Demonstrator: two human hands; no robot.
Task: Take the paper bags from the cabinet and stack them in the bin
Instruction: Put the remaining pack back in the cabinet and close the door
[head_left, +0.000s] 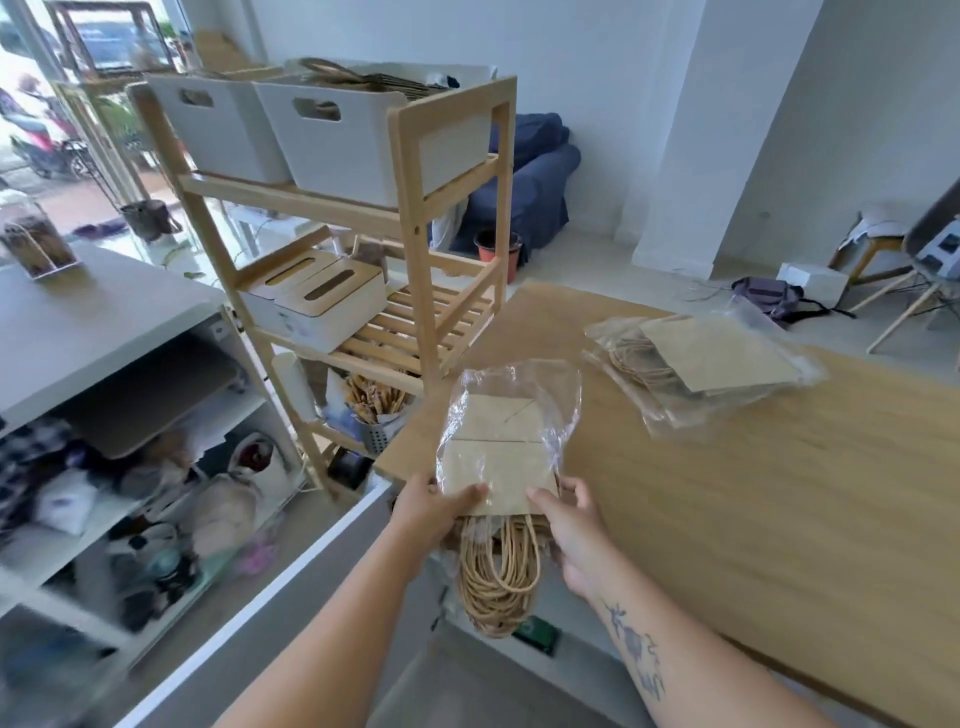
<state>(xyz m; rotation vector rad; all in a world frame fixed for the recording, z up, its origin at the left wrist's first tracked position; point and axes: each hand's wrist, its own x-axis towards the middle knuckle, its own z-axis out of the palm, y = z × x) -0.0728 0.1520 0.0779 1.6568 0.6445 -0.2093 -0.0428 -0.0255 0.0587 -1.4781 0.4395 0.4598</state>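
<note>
A pack of flat brown paper bags (501, 452) in a clear plastic sleeve is held up in front of me, its twine handles hanging down toward me. My left hand (431, 506) grips its lower left edge and my right hand (571, 525) grips its lower right edge. A second wrapped pack of paper bags (711, 358) lies on the wooden table (779, 493). On the top shelf of the wooden rack (415, 218) stand two white bins (358, 145); brown handles stick out of the nearer one. The open white cabinet (130, 467) is at the left, cluttered.
Two white tissue boxes (317, 301) sit on the rack's middle shelf, and a cup of sticks (374, 410) stands below. A blue sofa (535, 182), a plant pot (496, 254), a backpack (769, 296) and chairs (919, 270) occupy the floor behind.
</note>
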